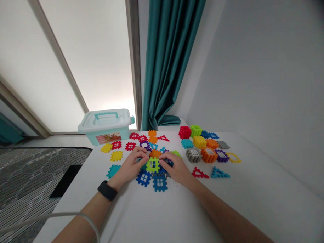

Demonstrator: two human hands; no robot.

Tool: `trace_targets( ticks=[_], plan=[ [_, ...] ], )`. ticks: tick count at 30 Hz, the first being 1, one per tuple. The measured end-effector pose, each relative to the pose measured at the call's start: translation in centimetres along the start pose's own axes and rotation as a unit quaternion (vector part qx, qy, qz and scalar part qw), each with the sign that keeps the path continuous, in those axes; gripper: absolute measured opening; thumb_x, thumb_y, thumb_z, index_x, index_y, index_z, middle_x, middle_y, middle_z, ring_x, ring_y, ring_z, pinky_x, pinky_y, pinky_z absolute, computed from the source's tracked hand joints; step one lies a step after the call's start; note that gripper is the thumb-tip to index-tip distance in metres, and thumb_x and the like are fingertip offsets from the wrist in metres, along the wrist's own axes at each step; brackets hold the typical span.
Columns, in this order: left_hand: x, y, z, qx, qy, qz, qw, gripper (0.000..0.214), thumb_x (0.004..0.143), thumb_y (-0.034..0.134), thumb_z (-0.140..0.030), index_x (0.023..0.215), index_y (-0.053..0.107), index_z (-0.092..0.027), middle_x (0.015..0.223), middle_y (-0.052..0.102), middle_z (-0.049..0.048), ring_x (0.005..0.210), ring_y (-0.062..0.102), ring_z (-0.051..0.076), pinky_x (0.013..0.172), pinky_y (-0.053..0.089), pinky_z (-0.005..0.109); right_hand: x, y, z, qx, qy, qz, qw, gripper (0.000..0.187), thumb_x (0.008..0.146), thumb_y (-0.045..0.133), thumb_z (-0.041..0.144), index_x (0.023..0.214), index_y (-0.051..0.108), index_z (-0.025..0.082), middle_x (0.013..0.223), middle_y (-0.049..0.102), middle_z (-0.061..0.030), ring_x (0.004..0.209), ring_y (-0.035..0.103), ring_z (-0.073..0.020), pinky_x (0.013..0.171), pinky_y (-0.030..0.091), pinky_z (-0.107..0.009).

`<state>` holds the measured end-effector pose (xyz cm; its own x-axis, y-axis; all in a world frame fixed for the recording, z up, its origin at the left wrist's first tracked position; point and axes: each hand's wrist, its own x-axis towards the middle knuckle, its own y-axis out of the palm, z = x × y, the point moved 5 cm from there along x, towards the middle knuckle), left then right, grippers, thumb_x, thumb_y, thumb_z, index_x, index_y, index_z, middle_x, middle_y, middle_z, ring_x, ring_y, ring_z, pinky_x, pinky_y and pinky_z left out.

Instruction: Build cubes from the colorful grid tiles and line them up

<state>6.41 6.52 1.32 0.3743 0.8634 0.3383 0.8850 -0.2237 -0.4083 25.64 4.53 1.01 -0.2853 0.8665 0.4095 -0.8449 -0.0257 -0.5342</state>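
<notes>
My left hand [132, 165] and my right hand [176, 167] meet over a lime green waffle tile [153, 165] on the white table [160, 213]; both pinch its sides with fingers curled. A black watch [107, 190] sits on my left wrist. Two blue square tiles [144, 178] [160, 183] lie just in front of the hands. An orange tile [155, 153] and a purple one [145, 145] lie just behind them.
Loose red, yellow and teal tiles [116, 155] spread at the left. Stacked colourful blocks [202, 148] and triangle pieces [219, 173] lie at the right. A pale teal lidded box [106, 125] stands at the back left. A teal curtain [170, 57] hangs behind. A white cable [61, 215] crosses my left forearm.
</notes>
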Motion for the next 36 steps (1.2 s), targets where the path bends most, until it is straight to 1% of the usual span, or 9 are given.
trace_targets(
  ticks=[6,11,15,19,23,29,31,33,36],
  plan=[
    [-0.1,0.5,0.1,-0.005,0.005,0.009,1.000,0.024,0.096,0.058,-0.034,0.078,0.066,-0.019,0.109,0.061,0.0067,0.106,0.059,0.021,0.104,0.045,0.040,0.1,0.1,0.2,0.004,-0.025,0.006,1.000,0.018,0.096,0.056,0.029,0.081,0.061,0.021,0.086,0.063,-0.0029,0.085,0.061,-0.0192,0.082,0.047,-0.034],
    [-0.2,0.7,-0.2,-0.008,-0.005,0.015,1.000,0.023,0.096,0.057,-0.033,0.079,0.065,-0.019,0.108,0.061,0.0068,0.105,0.060,0.021,0.103,0.045,0.039,0.2,0.0,0.1,0.007,-0.029,-0.003,1.000,0.016,0.096,0.057,0.027,0.081,0.061,0.021,0.093,0.062,-0.0043,0.091,0.062,-0.0194,0.085,0.048,-0.035],
    [-0.3,0.8,-0.7,-0.008,-0.005,0.031,0.999,0.025,0.097,0.055,-0.037,0.081,0.063,-0.020,0.106,0.061,0.0063,0.105,0.060,0.021,0.102,0.045,0.039,0.1,-0.5,0.2,0.000,-0.046,-0.023,0.999,0.013,0.097,0.057,0.026,0.085,0.063,0.022,0.097,0.062,-0.0045,0.094,0.062,-0.0195,0.087,0.050,-0.035],
    [-0.4,0.7,-0.7,-0.002,-0.003,0.040,0.999,0.029,0.098,0.052,-0.043,0.084,0.062,-0.020,0.106,0.061,0.0065,0.105,0.059,0.022,0.102,0.045,0.039,-0.1,-1.1,0.6,-0.031,-0.083,-0.063,0.994,0.014,0.099,0.055,0.027,0.089,0.065,0.023,0.099,0.061,-0.0052,0.096,0.063,-0.0201,0.086,0.052,-0.036],
    [-0.4,0.7,-0.6,0.005,0.002,0.042,0.999,0.031,0.098,0.052,-0.046,0.087,0.064,-0.020,0.106,0.061,0.0066,0.106,0.059,0.023,0.101,0.045,0.038,-0.6,-1.3,1.3,-0.088,-0.136,-0.106,0.981,0.016,0.100,0.053,0.027,0.093,0.068,0.024,0.101,0.060,-0.0065,0.098,0.061,-0.0216,0.087,0.052,-0.039],
    [-0.4,0.5,-0.9,0.015,0.008,0.057,0.998,0.029,0.097,0.053,-0.045,0.088,0.064,-0.020,0.107,0.059,0.0071,0.106,0.058,0.023,0.102,0.045,0.039,-1.1,-0.9,2.1,-0.139,-0.198,-0.107,0.964,0.015,0.100,0.053,0.022,0.099,0.068,0.025,0.103,0.062,-0.0071,0.103,0.059,-0.0231,0.091,0.052,-0.043],
    [-0.4,0.3,-1.0,0.033,0.016,0.051,0.998,0.023,0.095,0.057,-0.042,0.090,0.063,-0.021,0.108,0.057,0.0067,0.107,0.057,0.023,0.102,0.045,0.040,-1.1,-0.9,2.1,-0.143,-0.198,-0.103,0.964,0.014,0.099,0.054,0.022,0.100,0.067,0.025,0.103,0.062,-0.0072,0.103,0.059,-0.0234,0.091,0.052,-0.043],
    [-0.4,0.0,-1.0,0.072,0.037,0.027,0.996,0.018,0.090,0.064,-0.039,0.095,0.063,-0.021,0.112,0.056,0.0065,0.110,0.056,0.024,0.103,0.045,0.041,-1.0,-0.9,1.9,-0.136,-0.187,-0.096,0.968,0.012,0.098,0.055,0.021,0.102,0.066,0.024,0.103,0.061,-0.0076,0.102,0.059,-0.0236,0.090,0.052,-0.043],
    [-0.6,-0.5,-1.2,0.161,0.090,-0.018,0.983,0.027,0.084,0.073,-0.036,0.105,0.063,-0.022,0.117,0.054,0.0081,0.114,0.054,0.026,0.102,0.046,0.043,-0.9,-1.0,1.5,-0.108,-0.155,-0.078,0.979,0.020,0.094,0.056,0.019,0.113,0.061,0.024,0.109,0.060,-0.0089,0.104,0.059,-0.0243,0.092,0.052,-0.044]
  ],
)
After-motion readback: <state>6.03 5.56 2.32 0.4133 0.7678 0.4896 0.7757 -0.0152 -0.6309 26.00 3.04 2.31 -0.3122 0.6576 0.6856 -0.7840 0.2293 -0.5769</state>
